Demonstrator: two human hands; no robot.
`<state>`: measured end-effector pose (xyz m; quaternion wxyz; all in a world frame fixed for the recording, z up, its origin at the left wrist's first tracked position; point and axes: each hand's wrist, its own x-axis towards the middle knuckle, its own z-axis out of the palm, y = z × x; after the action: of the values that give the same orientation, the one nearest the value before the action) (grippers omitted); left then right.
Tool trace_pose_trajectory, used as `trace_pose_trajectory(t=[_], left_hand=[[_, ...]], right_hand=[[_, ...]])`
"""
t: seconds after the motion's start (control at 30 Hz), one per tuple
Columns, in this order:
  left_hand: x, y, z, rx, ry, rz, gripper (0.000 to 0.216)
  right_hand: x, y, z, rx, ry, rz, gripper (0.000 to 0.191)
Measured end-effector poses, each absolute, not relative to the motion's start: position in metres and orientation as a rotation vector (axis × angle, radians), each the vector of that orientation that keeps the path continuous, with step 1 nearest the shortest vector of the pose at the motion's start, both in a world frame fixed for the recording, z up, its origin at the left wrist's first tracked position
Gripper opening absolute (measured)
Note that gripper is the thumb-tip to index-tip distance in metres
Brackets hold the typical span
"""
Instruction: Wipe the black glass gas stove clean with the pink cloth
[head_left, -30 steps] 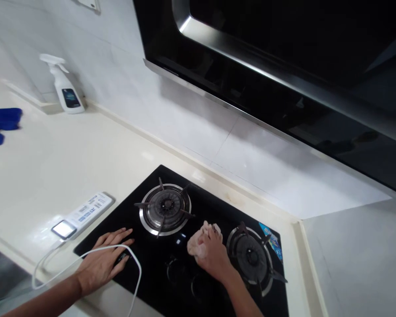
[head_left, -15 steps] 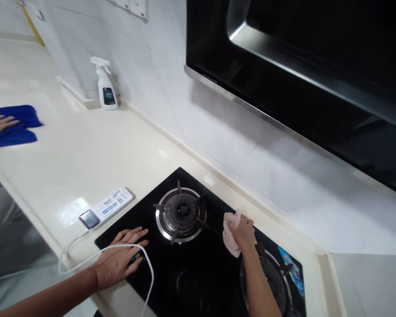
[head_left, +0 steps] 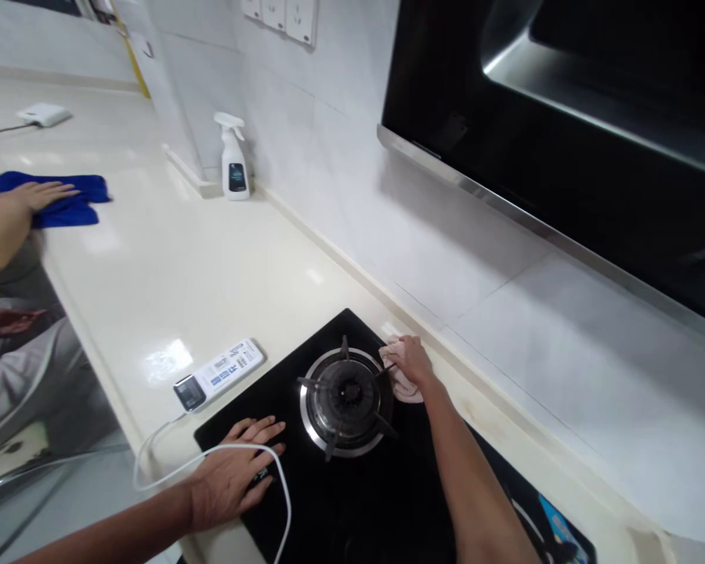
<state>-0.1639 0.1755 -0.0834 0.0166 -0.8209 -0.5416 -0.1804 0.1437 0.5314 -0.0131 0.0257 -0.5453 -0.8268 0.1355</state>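
Note:
My right hand (head_left: 412,362) is closed on a pale pink cloth (head_left: 404,385), pressed to the back edge of the black glass gas hob (head_left: 329,517). The cloth lies just right of the round burner (head_left: 348,393), against its pan support. Flat on the hob's front left corner rests my left hand (head_left: 238,468), fingers spread and holding nothing. A white cable (head_left: 223,448) loops across the back of that hand. It runs to a white power bank (head_left: 220,374) with a small screen, which lies on the counter left of the hob.
A white spray bottle (head_left: 233,164) stands by the wall corner. At the far left a co-worker's hand (head_left: 44,193) presses a blue cloth (head_left: 79,205) on the pale counter (head_left: 153,258). A dark range hood (head_left: 552,157) juts out above the hob. Beyond lies a small white box (head_left: 45,114).
My right hand has slid the pink cloth along the hob's back edge, leftward to beside the burner. My left hand stays on the hob. The view has shifted left.

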Motion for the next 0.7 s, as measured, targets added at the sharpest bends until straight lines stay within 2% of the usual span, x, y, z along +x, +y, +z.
trace_pose_trajectory(t=[0.33,0.7], left_hand=[[-0.152,0.172,-0.074,-2.598,-1.818,-0.525,0.054],[-0.155,0.173,-0.069,-2.62,-1.793,-0.487,0.058]], right_hand=[[0.032,0.573,-0.002,-1.319,-2.883,0.377,0.048],[-0.082,0.53,0.024,-0.662,-3.413,0.315,0.046]])
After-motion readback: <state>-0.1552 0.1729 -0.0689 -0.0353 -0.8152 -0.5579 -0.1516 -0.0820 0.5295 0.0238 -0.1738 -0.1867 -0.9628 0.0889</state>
